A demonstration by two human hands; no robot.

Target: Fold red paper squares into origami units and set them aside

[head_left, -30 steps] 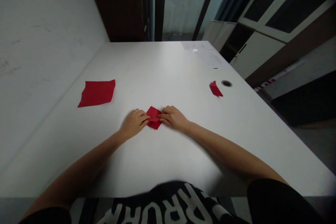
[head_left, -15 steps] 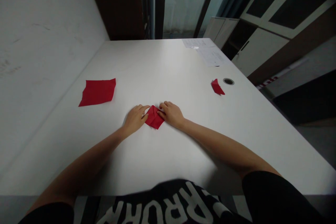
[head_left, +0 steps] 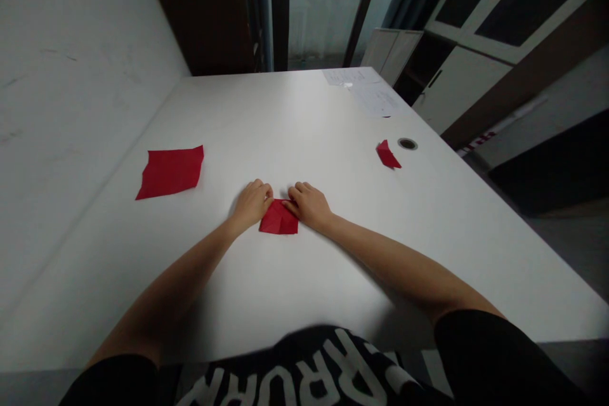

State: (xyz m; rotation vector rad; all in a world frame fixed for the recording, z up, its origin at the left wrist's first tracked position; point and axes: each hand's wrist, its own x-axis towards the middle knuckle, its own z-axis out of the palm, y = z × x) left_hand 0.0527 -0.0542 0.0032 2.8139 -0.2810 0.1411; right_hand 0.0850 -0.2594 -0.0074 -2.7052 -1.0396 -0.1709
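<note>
A small folded piece of red paper (head_left: 279, 219) lies on the white table in front of me, creased across its face, its near edge facing my body. My left hand (head_left: 254, 202) pinches its far left corner, fingers curled. On the other side, my right hand (head_left: 308, 204) grips the far right corner between thumb and fingers. The fingertips partly cover the paper's far corners.
A flat red paper sheet (head_left: 170, 171) lies at the left of the white table (head_left: 266, 127). To the right, a folded red piece (head_left: 388, 154) rests near a round cable hole (head_left: 408, 144). Printed sheets (head_left: 364, 90) lie at the far right corner.
The red paper in my hands has turned from a diamond-like position to one with a straight edge facing me. My left fingers, stretched out before, have curled onto its corner.
</note>
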